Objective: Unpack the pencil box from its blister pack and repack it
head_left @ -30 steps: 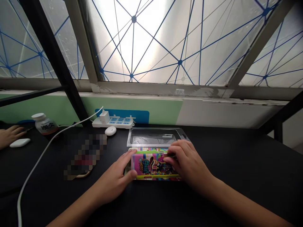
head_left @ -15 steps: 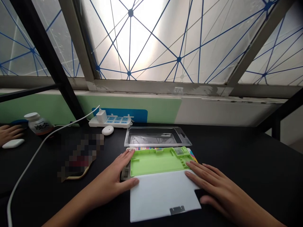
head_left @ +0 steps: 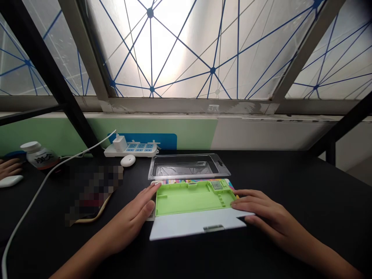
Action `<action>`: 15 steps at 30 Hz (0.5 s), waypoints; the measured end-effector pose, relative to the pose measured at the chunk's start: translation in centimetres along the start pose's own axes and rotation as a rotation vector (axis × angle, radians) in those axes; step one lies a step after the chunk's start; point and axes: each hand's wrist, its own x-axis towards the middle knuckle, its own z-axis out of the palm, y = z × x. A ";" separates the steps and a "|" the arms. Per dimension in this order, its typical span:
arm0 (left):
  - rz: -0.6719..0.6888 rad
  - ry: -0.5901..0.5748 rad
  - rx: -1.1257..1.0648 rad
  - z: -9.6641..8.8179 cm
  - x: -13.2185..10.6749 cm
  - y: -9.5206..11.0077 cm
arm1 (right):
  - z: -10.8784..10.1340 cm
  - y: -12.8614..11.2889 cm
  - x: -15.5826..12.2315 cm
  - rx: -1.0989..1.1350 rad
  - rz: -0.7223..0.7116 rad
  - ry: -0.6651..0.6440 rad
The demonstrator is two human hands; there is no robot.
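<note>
An open pencil case lies on the black table, with its green inner tray [head_left: 186,199] facing up and a colourful printed edge along its back. Its white lid [head_left: 186,226] hangs toward me, raised slightly off the table. My left hand [head_left: 136,211] lies flat, fingers stretched, against the case's left end. My right hand [head_left: 261,211] is at the lid's right corner, with fingers on top and the thumb under the edge. A clear plastic packaging shell [head_left: 188,166] lies just behind the case.
At the back left are a white power strip [head_left: 130,149] with a plugged charger, a small white oval device [head_left: 128,160] and a white cable [head_left: 43,186]. Farther left stand a white bottle [head_left: 39,157] and another person's hand [head_left: 10,167]. A blurred-out object [head_left: 93,190] lies left of my hand.
The closed colourful case was opened, its white lid swinging down toward me. The lid has since risen from flat and my right hand has moved onto its right corner. My left hand stayed put.
</note>
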 end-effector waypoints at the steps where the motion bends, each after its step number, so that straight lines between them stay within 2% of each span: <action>1: -0.003 -0.003 -0.013 -0.1 0.0 -0.1 | -0.1 -0.1 0.2 0.028 0.015 0.024; 8: 0.014 -0.023 -0.128 -0.1 -0.1 -0.1 | 0.5 -1.0 2.1 0.199 0.210 0.136; 12: 0.042 0.011 -0.128 0.1 0.2 -0.1 | 1.4 -0.7 2.4 0.149 0.227 0.209; 15: 0.046 0.010 -0.131 0.2 0.3 0.1 | 2.3 -0.1 1.7 0.103 0.267 0.197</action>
